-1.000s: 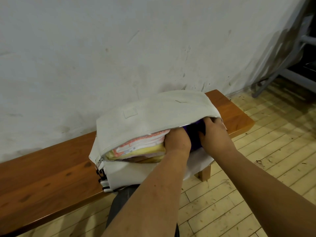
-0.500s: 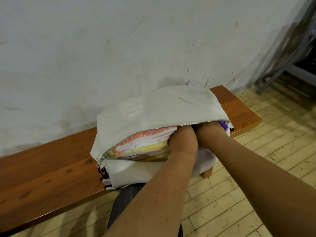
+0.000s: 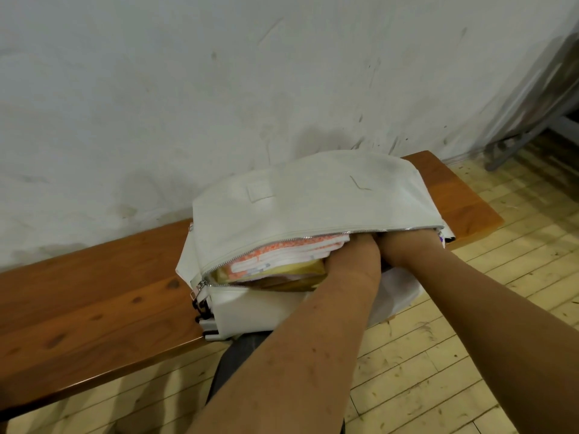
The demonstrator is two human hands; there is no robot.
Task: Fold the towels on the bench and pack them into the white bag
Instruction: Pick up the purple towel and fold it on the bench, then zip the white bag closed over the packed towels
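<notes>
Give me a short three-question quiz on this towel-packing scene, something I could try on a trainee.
1. True or false: the white bag is zipped fully closed.
2. Where are the left hand and right hand? A) raised above the bag B) pushed into the bag's opening C) hanging at the person's sides
3. What colour is the towel lying directly under the orange-and-white towel?

Key: 1 false, the bag gapes open along its front. 2 B. 3 yellow, the yellow towel shows just beneath it.
</notes>
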